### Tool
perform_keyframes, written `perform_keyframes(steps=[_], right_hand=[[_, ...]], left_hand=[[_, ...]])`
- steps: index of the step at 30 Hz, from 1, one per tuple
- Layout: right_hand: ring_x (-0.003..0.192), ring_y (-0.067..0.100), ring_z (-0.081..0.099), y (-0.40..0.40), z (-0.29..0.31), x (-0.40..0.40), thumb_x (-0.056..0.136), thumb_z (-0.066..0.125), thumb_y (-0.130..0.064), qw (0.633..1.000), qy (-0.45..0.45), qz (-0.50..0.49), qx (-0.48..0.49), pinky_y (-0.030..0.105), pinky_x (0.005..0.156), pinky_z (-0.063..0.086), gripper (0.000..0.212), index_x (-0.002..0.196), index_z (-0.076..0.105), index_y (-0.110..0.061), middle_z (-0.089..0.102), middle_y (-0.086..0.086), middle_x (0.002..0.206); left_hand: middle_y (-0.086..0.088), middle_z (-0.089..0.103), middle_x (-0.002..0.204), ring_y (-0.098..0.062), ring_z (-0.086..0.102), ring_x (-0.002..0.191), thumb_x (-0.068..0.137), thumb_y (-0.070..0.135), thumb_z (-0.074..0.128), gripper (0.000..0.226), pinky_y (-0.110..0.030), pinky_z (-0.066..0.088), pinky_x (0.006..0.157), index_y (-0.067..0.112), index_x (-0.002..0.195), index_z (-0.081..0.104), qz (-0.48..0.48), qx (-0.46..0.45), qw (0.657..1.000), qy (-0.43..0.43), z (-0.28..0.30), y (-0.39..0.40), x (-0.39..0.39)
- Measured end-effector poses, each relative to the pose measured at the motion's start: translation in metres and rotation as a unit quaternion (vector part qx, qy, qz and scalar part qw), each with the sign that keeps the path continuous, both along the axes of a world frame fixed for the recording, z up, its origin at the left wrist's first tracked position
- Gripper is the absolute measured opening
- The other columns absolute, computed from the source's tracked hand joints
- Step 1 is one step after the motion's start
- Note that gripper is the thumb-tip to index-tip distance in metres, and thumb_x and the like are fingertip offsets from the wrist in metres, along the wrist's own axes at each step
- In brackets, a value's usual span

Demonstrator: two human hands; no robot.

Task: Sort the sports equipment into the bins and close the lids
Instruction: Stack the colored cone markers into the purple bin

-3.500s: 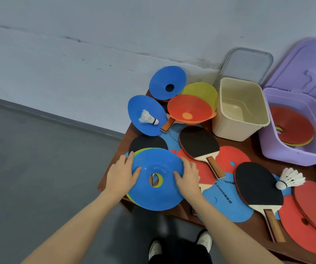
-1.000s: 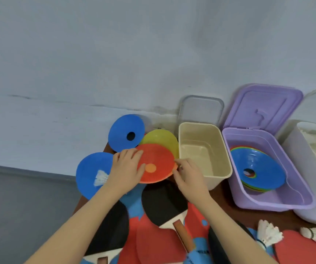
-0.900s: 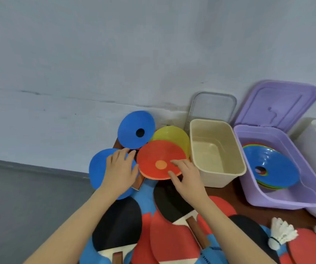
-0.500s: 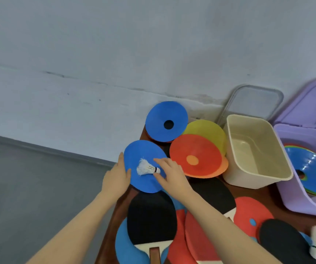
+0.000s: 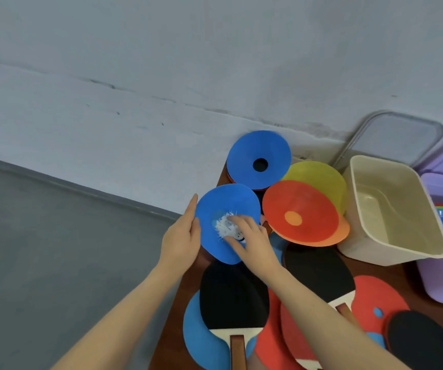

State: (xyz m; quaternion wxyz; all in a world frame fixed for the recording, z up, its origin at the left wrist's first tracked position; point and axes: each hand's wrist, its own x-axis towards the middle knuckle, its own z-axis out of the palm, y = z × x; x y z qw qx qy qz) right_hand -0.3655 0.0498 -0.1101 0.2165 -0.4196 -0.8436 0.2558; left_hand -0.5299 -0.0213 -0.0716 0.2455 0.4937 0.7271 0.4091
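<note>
Right hand (image 5: 252, 236): moved from the orange disc (image 5: 299, 210) to the blue disc (image 5: 227, 222) within the last second; fingers now curled around the white shuttlecock (image 5: 225, 227) lying on it. Left hand (image 5: 181, 240): fingers straight, steadying the disc's edge. Shuttlecock pickup under way; cream bin (image 5: 391, 209) empty.

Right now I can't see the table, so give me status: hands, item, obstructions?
Right hand pinching shuttlecock on blue disc. Left hand steadying disc edge. Beige bin open, empty. Nothing blocking.
</note>
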Motion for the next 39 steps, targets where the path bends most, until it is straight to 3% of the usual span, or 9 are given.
perform_keyframes(steps=[4,11,15,18,23,26,28,33,39], right_hand=[[0.105,0.017,0.053,-0.01,0.012,-0.002,0.088,0.045,-0.044,0.999,0.037,0.012,0.021,0.036,0.086,0.04,0.041,0.121,0.056,-0.022,0.054,-0.002,0.116],[0.097,0.017,0.058,-0.036,0.025,0.041,0.087,0.049,-0.042,0.997,0.049,0.007,0.067,0.04,0.076,0.047,0.039,0.118,0.06,-0.021,0.056,-0.001,0.11],[0.087,0.016,0.059,-0.056,0.023,0.106,0.087,0.051,-0.042,0.993,0.047,-0.052,0.092,0.037,0.069,0.046,0.038,0.117,0.06,-0.021,0.056,-0.001,0.107],[0.086,0.019,0.059,-0.067,0.024,0.157,0.086,0.053,-0.038,0.983,0.07,-0.127,0.111,0.037,0.068,0.046,0.038,0.117,0.061,-0.018,0.056,0.002,0.108],[0.099,0.025,0.056,-0.077,0.021,0.229,0.086,0.056,-0.031,0.964,0.023,-0.245,0.097,0.045,0.082,0.045,0.037,0.121,0.059,-0.018,0.054,0.006,0.113],[0.115,0.028,0.049,-0.072,0.015,0.257,0.09,0.056,-0.021,0.946,-0.058,-0.315,0.046,0.044,0.097,0.031,0.037,0.127,0.054,-0.022,0.048,0.008,0.127],[0.128,0.03,0.038,-0.068,0.012,0.266,0.093,0.053,-0.026,0.933,-0.096,-0.346,0.007,0.045,0.104,0.024,0.041,0.134,0.048,-0.025,0.04,0.012,0.141],[0.127,0.026,0.036,-0.065,0.013,0.25,0.094,0.05,-0.031,0.959,-0.065,-0.274,0.002,0.044,0.103,0.026,0.048,0.141,0.038,-0.028,0.04,0.007,0.139],[0.126,0.022,0.036,-0.042,0.021,0.204,0.092,0.053,-0.03,0.979,-0.018,-0.192,0.063,0.039,0.1,0.025,0.048,0.139,0.042,-0.027,0.042,0.002,0.14]], left_hand=[[0.001,0.048,0.062,-0.01,0.043,0.056,0.099,0.021,0.036,0.048,-0.029,0.042,0.057,0.037,0.143,0.024,0.038,0.029,0.999,-0.017,0.009,-0.014,0.004],[0.008,0.062,0.085,-0.01,0.057,0.069,0.1,0.029,0.033,0.045,-0.028,0.049,0.066,0.043,0.142,0.025,0.007,0.004,1.0,0.003,0.025,-0.038,0.036],[-0.005,0.056,0.068,-0.015,0.049,0.058,0.099,0.026,0.036,0.046,-0.038,0.046,0.058,0.038,0.143,0.027,0.003,-0.013,1.0,0.01,0.023,-0.042,0.076],[0.001,0.051,0.063,-0.011,0.046,0.055,0.099,0.024,0.038,0.046,-0.029,0.041,0.054,0.035,0.142,0.029,-0.038,-0.015,0.999,0.02,0.019,-0.043,0.108],[-0.001,0.057,0.064,-0.013,0.047,0.049,0.099,0.024,0.039,0.046,-0.029,0.036,0.046,0.033,0.143,0.03,-0.104,-0.019,0.994,0.036,0.007,-0.043,0.154],[0.006,0.054,0.062,-0.008,0.046,0.048,0.099,0.024,0.038,0.046,-0.019,0.029,0.044,0.031,0.144,0.029,-0.117,-0.049,0.99,0.055,0.0,-0.04,0.177],[0.003,0.056,0.064,-0.01,0.047,0.049,0.099,0.024,0.037,0.047,-0.024,0.033,0.045,0.029,0.144,0.028,-0.105,-0.067,0.991,0.058,-0.004,-0.041,0.186],[-0.005,0.054,0.061,-0.015,0.044,0.047,0.097,0.018,0.039,0.047,-0.033,0.033,0.044,0.028,0.143,0.034,-0.037,-0.076,0.994,0.07,-0.01,-0.046,0.174],[-0.007,0.058,0.068,-0.023,0.054,0.057,0.097,0.015,0.039,0.042,-0.039,0.044,0.05,0.022,0.139,0.04,0.018,-0.073,0.993,0.094,-0.005,-0.048,0.149]])
